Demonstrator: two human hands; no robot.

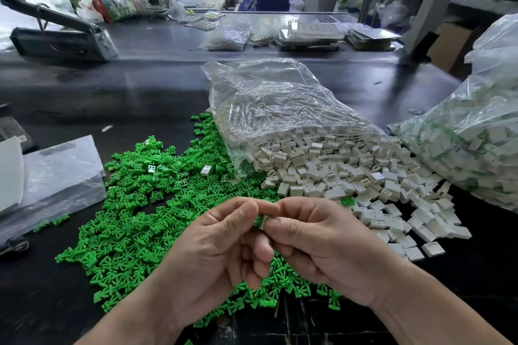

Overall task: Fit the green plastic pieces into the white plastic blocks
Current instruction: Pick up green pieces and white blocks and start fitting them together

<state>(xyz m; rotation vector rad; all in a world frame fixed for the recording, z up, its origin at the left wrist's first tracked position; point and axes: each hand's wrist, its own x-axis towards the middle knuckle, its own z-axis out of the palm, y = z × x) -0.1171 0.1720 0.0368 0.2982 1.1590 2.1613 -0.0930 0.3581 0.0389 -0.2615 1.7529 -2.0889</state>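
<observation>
Head view: left hand (213,255) and right hand (322,246) together pinch 1 green piece (259,220) above the green pile (134,221) on the worktop (140,92); white blocks (336,176) spill from a bag (280,103) just beyond

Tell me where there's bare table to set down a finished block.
Bare table lies behind the green pile, left of the clear bag. Another patch lies front left, nearer than the plastic sheets; a third front right, beside the white blocks. The middle is crowded with loose parts.
</observation>
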